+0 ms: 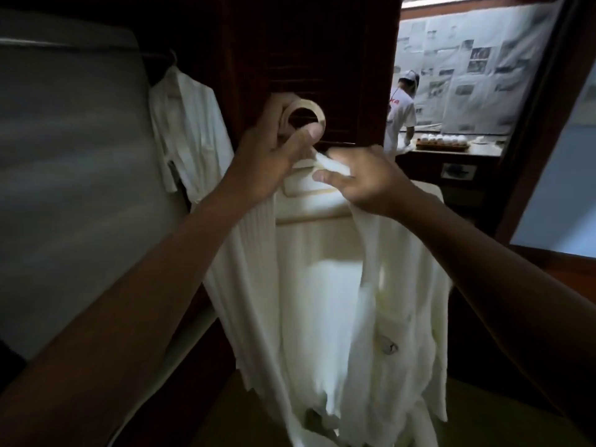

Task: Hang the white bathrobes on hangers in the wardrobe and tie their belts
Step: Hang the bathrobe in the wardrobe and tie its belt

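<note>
Left hand gripping hanger ring, right hand pinching bathrobe collar; second bathrobe inside wardrobe.

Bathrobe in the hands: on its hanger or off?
On. The bathrobe drapes from the hanger, which the left hand holds up.

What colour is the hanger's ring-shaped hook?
Pale cream. The hook shows best in the head view.

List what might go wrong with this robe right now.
1. The bathrobe hangs from the hanger ring, which only the left hand grips; a slip there would likely drop it.
2. The right hand pinches fabric at the collar; pulling there might drag the bathrobe off.
</note>
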`<state>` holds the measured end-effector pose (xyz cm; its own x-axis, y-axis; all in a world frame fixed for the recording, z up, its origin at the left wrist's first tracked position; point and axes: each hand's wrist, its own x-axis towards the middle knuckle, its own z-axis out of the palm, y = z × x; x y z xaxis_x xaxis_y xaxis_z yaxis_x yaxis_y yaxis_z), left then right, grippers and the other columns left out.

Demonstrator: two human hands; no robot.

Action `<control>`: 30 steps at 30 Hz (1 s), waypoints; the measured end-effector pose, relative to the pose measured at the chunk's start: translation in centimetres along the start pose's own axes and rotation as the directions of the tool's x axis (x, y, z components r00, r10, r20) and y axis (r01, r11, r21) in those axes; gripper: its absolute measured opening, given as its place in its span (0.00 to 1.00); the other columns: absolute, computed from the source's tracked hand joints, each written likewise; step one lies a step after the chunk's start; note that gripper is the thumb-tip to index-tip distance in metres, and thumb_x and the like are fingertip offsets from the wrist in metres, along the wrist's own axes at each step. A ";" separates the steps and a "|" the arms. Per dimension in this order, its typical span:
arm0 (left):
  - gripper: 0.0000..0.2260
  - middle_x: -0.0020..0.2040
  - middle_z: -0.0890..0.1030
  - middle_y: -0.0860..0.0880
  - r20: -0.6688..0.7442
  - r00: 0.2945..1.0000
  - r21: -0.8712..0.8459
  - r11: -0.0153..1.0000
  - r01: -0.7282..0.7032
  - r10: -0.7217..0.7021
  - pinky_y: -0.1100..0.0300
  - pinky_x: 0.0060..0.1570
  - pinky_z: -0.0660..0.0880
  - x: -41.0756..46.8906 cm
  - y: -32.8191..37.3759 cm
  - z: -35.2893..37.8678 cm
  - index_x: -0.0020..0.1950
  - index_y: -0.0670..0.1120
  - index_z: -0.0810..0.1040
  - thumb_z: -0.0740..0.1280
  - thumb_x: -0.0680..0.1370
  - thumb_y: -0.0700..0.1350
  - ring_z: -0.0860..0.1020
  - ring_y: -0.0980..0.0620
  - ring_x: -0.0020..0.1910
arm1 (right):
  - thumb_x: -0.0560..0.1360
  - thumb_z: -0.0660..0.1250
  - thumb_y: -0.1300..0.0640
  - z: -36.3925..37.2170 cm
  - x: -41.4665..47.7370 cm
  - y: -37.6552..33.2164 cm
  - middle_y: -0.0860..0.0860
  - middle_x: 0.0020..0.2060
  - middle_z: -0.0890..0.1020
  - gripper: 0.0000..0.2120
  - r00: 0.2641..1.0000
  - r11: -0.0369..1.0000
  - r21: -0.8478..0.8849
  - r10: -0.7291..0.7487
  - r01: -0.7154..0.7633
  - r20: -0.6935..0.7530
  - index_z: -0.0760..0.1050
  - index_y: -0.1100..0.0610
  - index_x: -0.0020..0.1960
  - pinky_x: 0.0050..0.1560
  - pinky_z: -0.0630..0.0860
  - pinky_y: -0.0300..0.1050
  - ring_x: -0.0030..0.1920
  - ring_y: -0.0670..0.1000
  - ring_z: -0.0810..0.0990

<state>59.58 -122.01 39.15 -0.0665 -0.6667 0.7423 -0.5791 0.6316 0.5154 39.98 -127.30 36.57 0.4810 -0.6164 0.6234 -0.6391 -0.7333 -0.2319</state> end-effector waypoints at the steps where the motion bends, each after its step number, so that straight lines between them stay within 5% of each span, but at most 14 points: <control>1: 0.11 0.41 0.79 0.56 0.001 1.000 -0.031 0.999 0.009 -0.009 0.67 0.39 0.72 1.4 -0.9 -0.4 0.60 0.44 0.77 0.64 0.84 0.51 0.79 0.62 0.38 | 0.78 0.64 0.36 0.9 1.2 -0.1 0.48 0.36 0.80 0.18 1.000 1.000 0.008 0.000 0.000 0.021 0.74 0.50 0.42 0.46 0.77 0.56 0.40 0.52 0.80; 5: 0.14 0.32 0.71 0.54 0.078 0.995 -0.114 0.991 0.072 -0.063 0.61 0.34 0.66 5.3 -6.3 -2.2 0.43 0.44 0.75 0.61 0.85 0.50 0.69 0.57 0.31 | 0.82 0.62 0.40 3.5 4.7 0.2 0.48 0.42 0.84 0.15 0.991 0.986 0.166 -0.007 -0.015 0.132 0.81 0.50 0.52 0.49 0.77 0.53 0.44 0.50 0.82; 10: 0.14 0.34 0.72 0.53 0.131 0.991 -0.098 0.994 0.054 -0.041 0.55 0.36 0.67 6.6 -10.6 -2.0 0.40 0.50 0.74 0.62 0.84 0.51 0.70 0.54 0.34 | 0.84 0.59 0.44 6.3 9.2 2.2 0.50 0.35 0.81 0.20 0.983 0.957 0.255 0.106 -0.142 0.147 0.80 0.56 0.44 0.40 0.72 0.48 0.34 0.44 0.77; 12: 0.14 0.34 0.74 0.54 0.092 0.995 -0.031 0.999 0.043 -0.040 0.56 0.37 0.69 7.3 -11.8 -2.2 0.40 0.52 0.75 0.63 0.85 0.51 0.72 0.55 0.35 | 0.85 0.59 0.48 7.9 11.0 2.6 0.49 0.37 0.81 0.17 0.989 0.953 0.268 0.123 -0.141 0.083 0.80 0.56 0.45 0.43 0.73 0.47 0.37 0.44 0.78; 17: 0.15 0.32 0.73 0.56 -0.089 0.992 0.084 0.991 0.100 -0.093 0.55 0.36 0.69 9.2 -16.0 -4.1 0.41 0.45 0.77 0.63 0.84 0.52 0.72 0.57 0.33 | 0.85 0.54 0.50 11.8 14.7 3.4 0.48 0.42 0.78 0.12 0.986 0.999 0.048 0.012 -0.020 0.168 0.74 0.51 0.50 0.47 0.77 0.54 0.42 0.52 0.78; 20: 0.15 0.33 0.74 0.54 -0.166 0.979 0.159 0.976 0.148 -0.121 0.55 0.36 0.69 9.8 -18.1 -4.4 0.41 0.46 0.77 0.63 0.84 0.52 0.72 0.57 0.33 | 0.78 0.59 0.53 13.8 16.5 4.5 0.47 0.44 0.78 0.06 0.989 0.999 -0.011 -0.029 0.031 0.142 0.73 0.48 0.53 0.46 0.77 0.54 0.43 0.52 0.78; 23: 0.16 0.33 0.74 0.54 -0.253 0.951 0.180 0.957 0.228 -0.179 0.53 0.36 0.70 10.8 -20.1 -4.7 0.41 0.46 0.78 0.63 0.83 0.53 0.73 0.56 0.33 | 0.71 0.69 0.55 16.9 17.4 5.9 0.48 0.52 0.76 0.17 0.983 0.991 -0.130 -0.002 0.026 0.184 0.70 0.48 0.58 0.56 0.72 0.57 0.53 0.54 0.74; 30: 0.15 0.28 0.73 0.61 -0.410 0.880 0.231 0.907 0.354 -0.239 0.61 0.33 0.67 12.1 -23.3 -5.5 0.36 0.53 0.75 0.65 0.83 0.52 0.70 0.62 0.29 | 0.65 0.67 0.62 24.5 18.2 10.6 0.54 0.59 0.72 0.27 0.992 0.997 -0.068 -0.047 0.040 -0.116 0.72 0.52 0.65 0.54 0.71 0.55 0.58 0.57 0.70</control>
<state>76.80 -142.61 38.45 0.4130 -0.5755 0.7058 -0.7360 0.2456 0.6309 56.63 -153.36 27.19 0.4382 -0.5437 0.7158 -0.6587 -0.7361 -0.1558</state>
